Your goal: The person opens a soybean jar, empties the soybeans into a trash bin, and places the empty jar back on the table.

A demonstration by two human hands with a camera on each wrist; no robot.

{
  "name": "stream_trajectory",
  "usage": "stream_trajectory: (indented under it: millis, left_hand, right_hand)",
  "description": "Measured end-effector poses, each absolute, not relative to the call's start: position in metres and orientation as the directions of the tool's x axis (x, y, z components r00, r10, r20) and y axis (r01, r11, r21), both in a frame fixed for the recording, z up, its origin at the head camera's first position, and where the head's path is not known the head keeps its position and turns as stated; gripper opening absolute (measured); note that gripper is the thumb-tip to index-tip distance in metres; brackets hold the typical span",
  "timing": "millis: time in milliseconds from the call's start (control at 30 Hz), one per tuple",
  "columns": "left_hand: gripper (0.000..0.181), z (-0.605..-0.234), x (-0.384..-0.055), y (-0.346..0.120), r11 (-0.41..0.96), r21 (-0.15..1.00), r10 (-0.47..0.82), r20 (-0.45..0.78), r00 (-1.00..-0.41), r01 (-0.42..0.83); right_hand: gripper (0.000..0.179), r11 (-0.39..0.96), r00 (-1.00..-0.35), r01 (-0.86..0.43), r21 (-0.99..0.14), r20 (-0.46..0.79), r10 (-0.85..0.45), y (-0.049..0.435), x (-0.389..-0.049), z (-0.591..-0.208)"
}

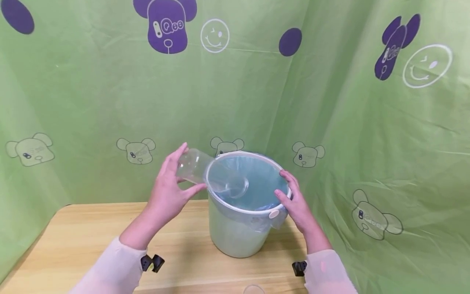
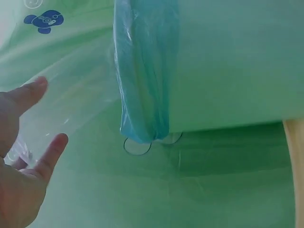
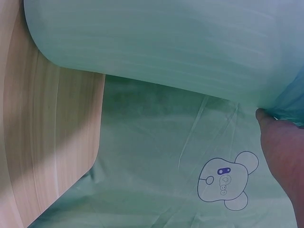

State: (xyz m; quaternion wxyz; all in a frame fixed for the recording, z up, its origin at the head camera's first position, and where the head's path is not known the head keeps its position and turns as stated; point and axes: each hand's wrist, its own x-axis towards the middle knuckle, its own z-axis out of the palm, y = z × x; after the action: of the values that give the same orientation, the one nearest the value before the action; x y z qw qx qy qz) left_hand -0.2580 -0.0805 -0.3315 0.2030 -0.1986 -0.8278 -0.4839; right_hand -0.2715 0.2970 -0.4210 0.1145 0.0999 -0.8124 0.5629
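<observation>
My left hand [image 1: 169, 195] holds a clear plastic cup [image 1: 194, 165] by its base end, fingers and thumb spread around it. The cup is tilted, its mouth dipping past the rim into a pale green bin [image 1: 235, 232]. In the left wrist view the transparent cup [image 2: 71, 95] is faint, so any contents are hard to tell. A thin blue bag [image 1: 257, 175] lines the bin and folds over its rim. On the bin's right side my right hand [image 1: 296, 204] grips the rim, with the fingertips over the edge.
The bin stands upright on a light wooden table [image 1: 176, 253]. A clear round rim [image 1: 254, 289] shows at the bottom edge of the head view. Green curtains [image 1: 92, 102] with printed bears hang behind and at both sides.
</observation>
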Motion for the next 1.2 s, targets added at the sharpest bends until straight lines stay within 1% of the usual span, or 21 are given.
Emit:
stream_trajectory:
  millis: [67, 133, 167, 233, 300, 333, 433, 533, 567, 667, 767, 800, 900, 967, 1067, 1200]
  left_hand:
    - [0.114, -0.327, -0.257, -0.084, 0.331, 0.839, 0.098, 0.425, -0.9, 0.433]
    - [0.11, -0.322, -0.257, -0.088, 0.147, 0.932, 0.088, 0.321, -0.943, 0.332]
    - [0.107, -0.32, -0.257, -0.09, 0.051, 0.956, 0.096, 0.284, -0.954, 0.29]
    - [0.101, -0.317, -0.257, -0.094, -0.085, 0.97, 0.122, 0.237, -0.964, 0.228]
    - [0.099, -0.316, -0.258, -0.095, -0.123, 0.969, 0.143, 0.233, -0.962, 0.216]
    - [0.099, -0.316, -0.258, -0.096, -0.09, 0.968, 0.143, 0.246, -0.959, 0.234]
    - [0.1, -0.319, -0.257, -0.094, 0.15, 0.934, 0.112, 0.309, -0.944, 0.323]
    - [0.102, -0.325, -0.255, -0.093, 0.403, 0.817, 0.117, 0.402, -0.908, 0.413]
    - [0.102, -0.327, -0.254, -0.092, 0.454, 0.776, 0.125, 0.43, -0.894, 0.437]
    - [0.102, -0.329, -0.254, -0.094, 0.537, 0.687, 0.15, 0.494, -0.857, 0.49]
    - [0.099, -0.331, -0.256, -0.098, 0.557, 0.673, 0.148, 0.497, -0.855, 0.487]
    - [0.099, -0.332, -0.256, -0.1, 0.556, 0.684, 0.144, 0.481, -0.865, 0.473]
    - [0.099, -0.336, -0.256, -0.108, 0.508, 0.765, 0.123, 0.389, -0.913, 0.395]
    - [0.101, -0.34, -0.256, -0.114, 0.447, 0.833, 0.096, 0.318, -0.943, 0.326]
    - [0.102, -0.345, -0.255, -0.125, 0.324, 0.913, 0.059, 0.242, -0.968, 0.248]
    - [0.092, -0.351, -0.253, -0.136, 0.217, 0.958, 0.042, 0.185, -0.982, 0.189]
  right_hand:
    - [0.067, 0.348, -0.954, -0.29, -0.892, 0.296, -0.036, 0.296, -0.272, -0.42]
    - [0.067, 0.343, -0.955, -0.289, -0.894, 0.294, -0.039, 0.295, -0.272, -0.42]
    - [0.067, 0.341, -0.954, -0.291, -0.894, 0.296, -0.04, 0.295, -0.273, -0.419]
    - [0.067, 0.335, -0.953, -0.296, -0.895, 0.3, -0.04, 0.294, -0.273, -0.418]
    - [0.066, 0.326, -0.951, -0.301, -0.896, 0.305, -0.04, 0.294, -0.273, -0.416]
    - [0.066, 0.324, -0.95, -0.305, -0.896, 0.309, -0.04, 0.294, -0.273, -0.416]
    - [0.066, 0.322, -0.949, -0.309, -0.895, 0.312, -0.044, 0.293, -0.273, -0.414]
    - [0.067, 0.329, -0.949, -0.309, -0.892, 0.31, -0.049, 0.292, -0.274, -0.413]
    - [0.067, 0.335, -0.948, -0.311, -0.889, 0.313, -0.05, 0.292, -0.274, -0.413]
    - [0.067, 0.344, -0.944, -0.322, -0.882, 0.324, -0.052, 0.291, -0.276, -0.412]
    - [0.066, 0.358, -0.944, -0.322, -0.876, 0.328, -0.047, 0.292, -0.276, -0.411]
    - [0.066, 0.36, -0.945, -0.318, -0.877, 0.324, -0.046, 0.292, -0.275, -0.412]
    - [0.066, 0.374, -0.951, -0.3, -0.878, 0.307, -0.042, 0.293, -0.273, -0.415]
    - [0.067, 0.375, -0.953, -0.295, -0.879, 0.301, -0.043, 0.293, -0.272, -0.417]
    - [0.067, 0.374, -0.953, -0.294, -0.879, 0.3, -0.044, 0.293, -0.271, -0.418]
    - [0.066, 0.38, -0.952, -0.294, -0.877, 0.304, -0.033, 0.295, -0.271, -0.418]
